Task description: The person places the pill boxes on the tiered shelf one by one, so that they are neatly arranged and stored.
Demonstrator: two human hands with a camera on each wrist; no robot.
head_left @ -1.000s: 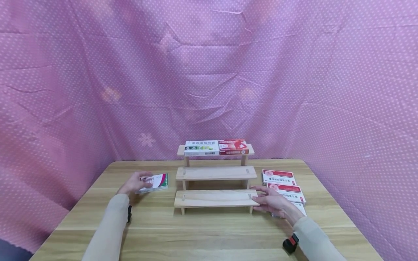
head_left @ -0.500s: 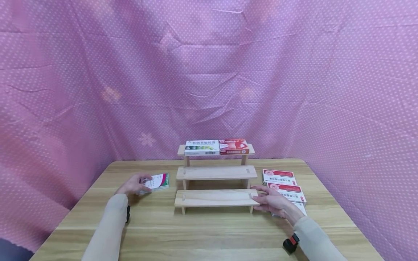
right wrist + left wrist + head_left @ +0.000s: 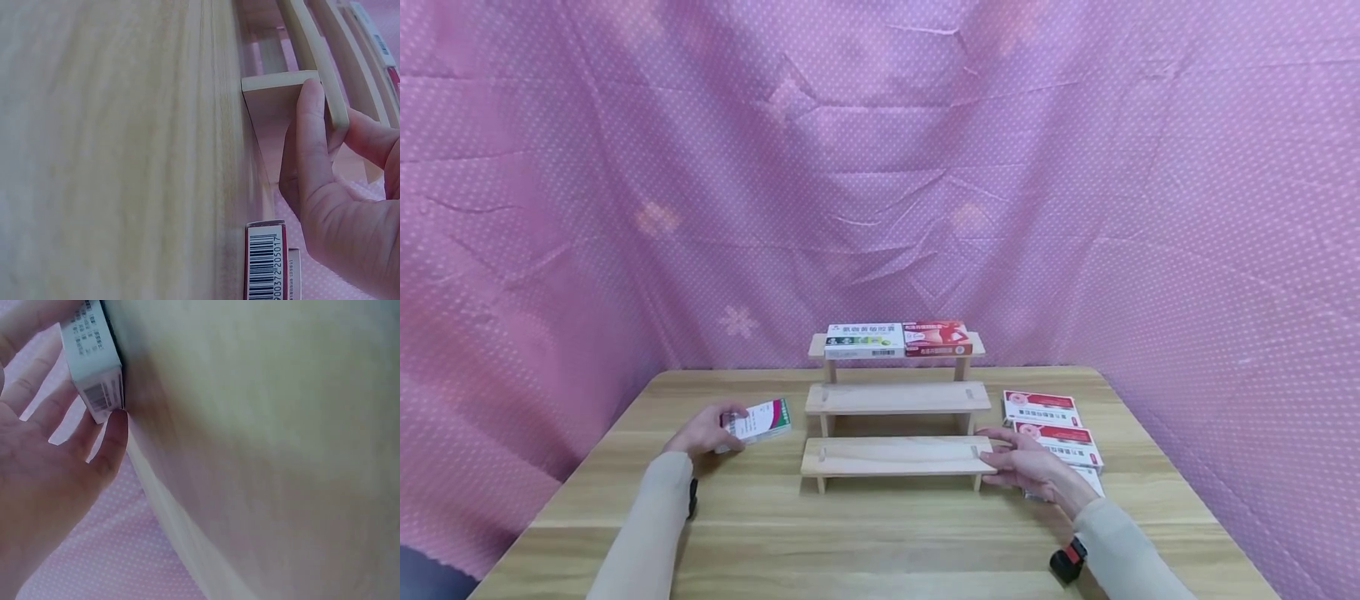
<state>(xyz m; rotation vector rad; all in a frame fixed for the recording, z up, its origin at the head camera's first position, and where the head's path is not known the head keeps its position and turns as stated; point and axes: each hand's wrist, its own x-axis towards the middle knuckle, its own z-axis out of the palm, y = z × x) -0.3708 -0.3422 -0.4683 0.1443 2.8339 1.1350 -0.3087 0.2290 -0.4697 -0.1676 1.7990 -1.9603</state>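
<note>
Gripping flat white-green carton (image 3: 758,421) (left hand (image 3: 703,430)) and tiered pale-wood rack (image 3: 897,398) (right hand (image 3: 1032,467)), you are risking rack slippage by tugging.

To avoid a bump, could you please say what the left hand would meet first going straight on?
Past the box it holds, the left hand would probably meet the left end of the middle wooden shelf; depth is unclear.

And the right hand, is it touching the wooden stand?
Touching. The right wrist view shows the right hand gripping one end of the wooden stand, a fingertip against the wood with no gap.
</note>
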